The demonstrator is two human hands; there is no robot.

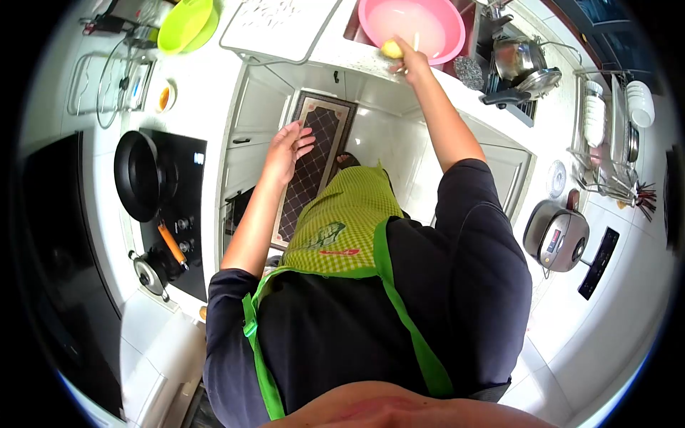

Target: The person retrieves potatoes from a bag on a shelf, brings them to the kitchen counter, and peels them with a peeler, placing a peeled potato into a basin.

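**Yellow piece held beside the pink basin**

A small yellow piece (pixel 392 48) of food is gripped by the fingers of the right hand (pixel 410 58), just outside the near rim of a pink basin (pixel 460 32). A slim pale thing (pixel 417 40) is seen by the same fingers, too blurred to be named. Nothing is held by the left hand (pixel 287 146), whose fingers are loosely open and slightly curled. The piece is out of the liquid and is not set down; whether it is finished with cannot be told.

The basin is partly filled with cloudy, pale liquid. Small pale bits are scattered over a white board (pixel 285 44) nearby. Something orange-brown is held in a small white bowl (pixel 171 87), beyond which a green bowl (pixel 178 30) is seen. On the hob (pixel 194 207), no food can be made out in the frying pan (pixel 135 175); a small pot (pixel 149 274) is covered by its lid.
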